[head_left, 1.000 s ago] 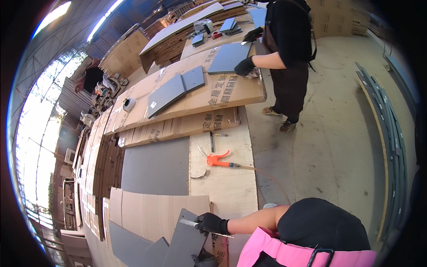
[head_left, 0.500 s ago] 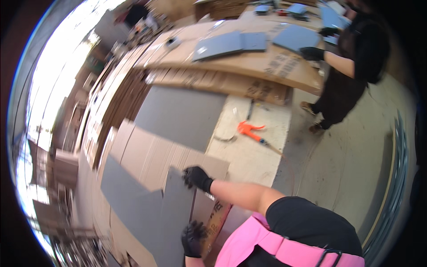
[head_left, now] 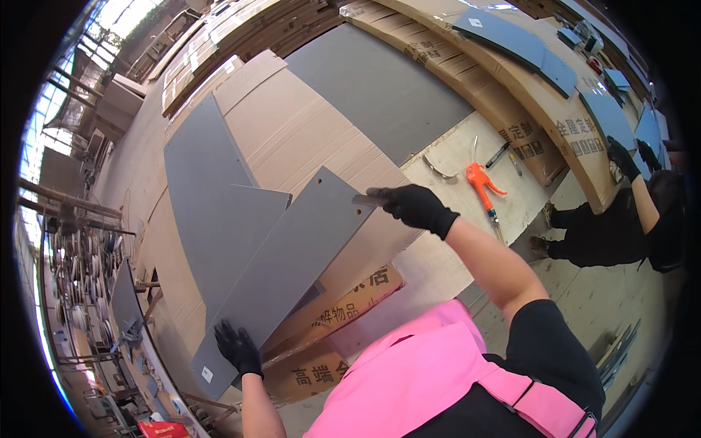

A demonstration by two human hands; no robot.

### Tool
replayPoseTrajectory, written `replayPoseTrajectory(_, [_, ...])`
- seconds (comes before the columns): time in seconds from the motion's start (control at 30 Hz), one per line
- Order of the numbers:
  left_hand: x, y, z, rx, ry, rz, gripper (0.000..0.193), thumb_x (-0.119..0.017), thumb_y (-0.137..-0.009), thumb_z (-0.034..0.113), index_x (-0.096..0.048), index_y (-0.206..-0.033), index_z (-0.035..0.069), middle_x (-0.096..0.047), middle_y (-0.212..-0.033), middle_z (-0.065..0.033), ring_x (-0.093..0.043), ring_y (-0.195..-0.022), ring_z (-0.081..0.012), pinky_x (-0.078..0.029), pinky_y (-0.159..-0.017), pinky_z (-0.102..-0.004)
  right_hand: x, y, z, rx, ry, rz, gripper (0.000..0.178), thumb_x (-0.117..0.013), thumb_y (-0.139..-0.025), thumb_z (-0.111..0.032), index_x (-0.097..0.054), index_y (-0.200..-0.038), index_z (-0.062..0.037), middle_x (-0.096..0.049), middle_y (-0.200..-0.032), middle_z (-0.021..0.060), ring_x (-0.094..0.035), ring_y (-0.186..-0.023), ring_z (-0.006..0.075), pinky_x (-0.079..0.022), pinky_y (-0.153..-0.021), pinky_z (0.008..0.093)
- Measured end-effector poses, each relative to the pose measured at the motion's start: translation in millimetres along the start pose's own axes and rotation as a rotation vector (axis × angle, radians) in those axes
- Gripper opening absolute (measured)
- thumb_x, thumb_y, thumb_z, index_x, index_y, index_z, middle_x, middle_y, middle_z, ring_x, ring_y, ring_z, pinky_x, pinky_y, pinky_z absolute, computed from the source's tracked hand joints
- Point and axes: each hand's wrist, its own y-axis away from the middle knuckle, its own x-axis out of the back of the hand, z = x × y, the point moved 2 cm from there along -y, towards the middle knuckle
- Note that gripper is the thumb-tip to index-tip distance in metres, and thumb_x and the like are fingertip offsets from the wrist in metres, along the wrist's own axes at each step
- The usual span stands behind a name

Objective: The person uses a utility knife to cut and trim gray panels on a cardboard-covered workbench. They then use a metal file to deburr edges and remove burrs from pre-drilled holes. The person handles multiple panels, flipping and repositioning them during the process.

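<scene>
A long grey board (head_left: 292, 252) with small holes at its far end lies aslant in front of me, partly over another grey board (head_left: 208, 168) with a cut-out edge. My left hand (head_left: 237, 349), in a black glove, rests on the long board's near end with fingers spread, beside a small white label. My right hand (head_left: 416, 208), gloved too, grips a small flat grey tool (head_left: 364, 200) with a rounded end. The tool's tip is at the board's far right corner, by a hole. Its exact kind I cannot make out.
Cardboard (head_left: 314, 131) lies beneath the boards. Beyond my right hand are an orange air blow gun (head_left: 483, 186), a curved strip (head_left: 437, 168) and a marker pen (head_left: 498, 155). A co-worker (head_left: 606, 226) handles blue-grey panels (head_left: 612, 117) at the right. A large grey sheet (head_left: 380, 87) lies farther back.
My view has swung right-to-left across the bench, bringing the boards nearer the middle. The flat tool now shows in my right hand. My left hand lies flat at the board's labelled end.
</scene>
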Motion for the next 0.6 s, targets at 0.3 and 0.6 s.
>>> replayPoseTrajectory(0.3, [-0.6, 1.1, -2.1, -0.031, 0.009, 0.059, 0.057, -0.043, -0.099, 0.036, -0.03, -0.15, 0.015, -0.029, -0.154, -0.0175, -0.028, -0.141, -0.0349, -0.02, -0.115, -0.0473, -21.1, 5.1, -30.8, -0.056, 0.239, 0.052, 0.055, -0.055, -0.085, -0.013, -0.052, -0.135, -0.0337, -0.063, -0.073, 0.0103, -0.065, -0.067, 0.0287, -0.051, -0.056, 0.0418])
replayPoseTrajectory(0.6, [-1.0, -0.1, 0.6, -0.009, -0.025, 0.072, 0.058, -0.044, -0.098, 0.038, -0.029, -0.151, 0.017, -0.029, -0.154, -0.0166, -0.028, -0.141, -0.035, -0.02, -0.115, -0.048, -77.8, 22.6, -129.3, 0.097, 0.012, -0.232, 0.05, -0.049, -0.089, -0.014, -0.051, -0.136, -0.0315, -0.065, -0.078, 0.0104, -0.064, -0.063, 0.0288, -0.052, -0.056, 0.0422])
